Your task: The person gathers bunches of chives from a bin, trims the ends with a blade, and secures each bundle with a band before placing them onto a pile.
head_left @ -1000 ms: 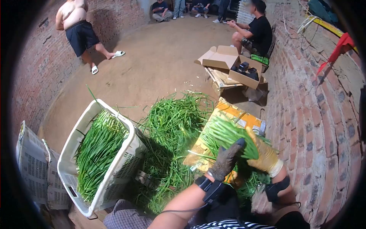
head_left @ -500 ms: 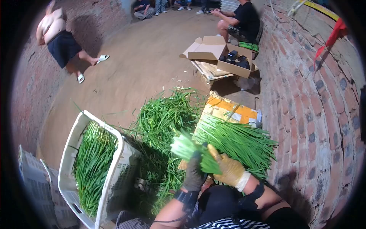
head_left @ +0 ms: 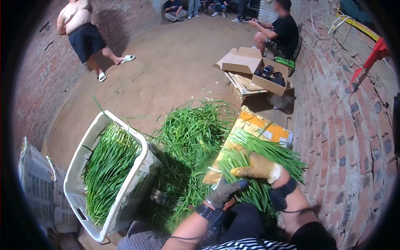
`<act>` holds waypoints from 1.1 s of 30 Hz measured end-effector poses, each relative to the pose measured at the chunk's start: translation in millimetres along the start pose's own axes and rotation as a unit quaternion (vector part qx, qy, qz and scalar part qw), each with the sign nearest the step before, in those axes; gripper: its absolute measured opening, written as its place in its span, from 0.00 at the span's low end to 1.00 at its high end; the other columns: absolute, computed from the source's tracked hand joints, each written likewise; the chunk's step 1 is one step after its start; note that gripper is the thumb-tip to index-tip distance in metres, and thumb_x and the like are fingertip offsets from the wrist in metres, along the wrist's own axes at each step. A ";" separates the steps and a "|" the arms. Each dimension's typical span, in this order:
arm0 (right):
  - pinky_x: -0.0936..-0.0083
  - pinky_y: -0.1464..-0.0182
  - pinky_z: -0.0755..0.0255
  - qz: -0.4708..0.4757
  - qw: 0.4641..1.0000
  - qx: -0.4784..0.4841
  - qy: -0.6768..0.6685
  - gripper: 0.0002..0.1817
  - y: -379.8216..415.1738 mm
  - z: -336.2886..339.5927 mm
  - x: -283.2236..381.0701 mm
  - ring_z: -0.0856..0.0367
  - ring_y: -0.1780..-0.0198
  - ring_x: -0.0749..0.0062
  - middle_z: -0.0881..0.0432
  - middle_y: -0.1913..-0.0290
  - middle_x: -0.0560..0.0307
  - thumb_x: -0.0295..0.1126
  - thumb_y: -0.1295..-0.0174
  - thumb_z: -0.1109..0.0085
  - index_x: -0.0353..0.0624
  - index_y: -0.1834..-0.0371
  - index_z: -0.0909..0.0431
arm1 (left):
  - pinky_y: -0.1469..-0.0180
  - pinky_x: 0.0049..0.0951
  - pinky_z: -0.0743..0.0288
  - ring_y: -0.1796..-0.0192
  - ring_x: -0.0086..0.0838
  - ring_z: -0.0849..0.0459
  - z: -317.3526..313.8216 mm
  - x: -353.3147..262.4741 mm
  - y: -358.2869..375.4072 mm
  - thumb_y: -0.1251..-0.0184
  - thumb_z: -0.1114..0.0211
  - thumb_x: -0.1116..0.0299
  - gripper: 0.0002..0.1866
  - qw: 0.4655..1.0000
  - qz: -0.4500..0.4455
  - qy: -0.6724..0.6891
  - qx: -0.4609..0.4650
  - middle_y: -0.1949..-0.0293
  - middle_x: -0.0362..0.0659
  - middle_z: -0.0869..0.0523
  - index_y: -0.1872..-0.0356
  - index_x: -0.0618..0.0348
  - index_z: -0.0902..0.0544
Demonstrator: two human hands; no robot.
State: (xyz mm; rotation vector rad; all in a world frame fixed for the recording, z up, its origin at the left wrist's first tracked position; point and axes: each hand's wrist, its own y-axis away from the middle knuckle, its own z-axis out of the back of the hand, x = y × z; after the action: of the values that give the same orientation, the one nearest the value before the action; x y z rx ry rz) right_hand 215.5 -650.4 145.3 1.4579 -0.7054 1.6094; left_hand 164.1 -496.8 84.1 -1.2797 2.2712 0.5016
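Observation:
My right hand (head_left: 259,167), in a yellowed work glove, is closed around a bunch of garlic chives (head_left: 233,161), whose pale ends look blurred. Just below it, my left hand (head_left: 225,193) in a dark grey glove is empty, with its fingers partly stretched out towards the bunch. More garlic chives (head_left: 279,151) lie in a pile on a taped cardboard box (head_left: 246,118), partly hidden by the right hand and forearm. To the left, a white plastic crate (head_left: 143,146) holds neatly laid garlic chives (head_left: 110,175).
Loose green leaves (head_left: 189,129) are heaped on the floor between crate and box. An open carton (head_left: 268,85) with dark devices stands farther back, near a seated person (head_left: 285,35). A brick wall (head_left: 333,146) runs along the right. Another person (head_left: 85,39) stands back left.
The bunch has passed from between both hands into my right hand. My left hand has let go and lowered. The view has shifted, so the scene sits farther right.

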 end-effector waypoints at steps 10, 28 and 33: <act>0.74 0.40 0.31 0.074 0.984 -0.085 -0.136 0.31 -3.7 -36.8 -22.3 0.24 0.47 0.75 0.20 0.48 0.57 0.43 0.46 0.28 0.37 0.42 0.25 | 0.53 0.22 0.25 0.56 0.20 0.20 30.9 -14.8 8.1 0.36 0.34 0.71 0.16 0.984 -0.082 -0.119 -0.107 0.58 0.37 0.18 0.48 0.63 0.23; 0.77 0.67 0.25 0.048 0.888 -0.456 -0.027 0.17 178.3 76.9 78.1 0.22 0.72 0.77 0.21 0.71 0.61 0.37 0.47 0.30 0.43 0.57 0.22 | 0.47 0.37 0.27 0.56 0.31 0.21 156.0 -296.1 265.5 0.30 0.44 0.58 0.15 0.740 -0.552 -0.145 -0.357 0.57 0.40 0.20 0.49 0.55 0.25; 0.70 0.61 0.25 -0.018 0.831 -0.404 0.383 0.15 145.3 68.4 77.0 0.18 0.67 0.68 0.18 0.68 0.55 0.36 0.45 0.34 0.42 0.57 0.21 | 0.45 0.33 0.27 0.54 0.31 0.21 190.3 -377.6 353.3 0.31 0.47 0.67 0.16 0.671 -0.575 -0.232 -0.406 0.53 0.42 0.20 0.44 0.59 0.27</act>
State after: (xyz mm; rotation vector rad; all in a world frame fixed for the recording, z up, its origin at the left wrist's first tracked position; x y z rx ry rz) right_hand 127.1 -764.1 250.0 0.1643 -0.7182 1.4120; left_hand 70.3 39.0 172.5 -2.2819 0.4260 1.1606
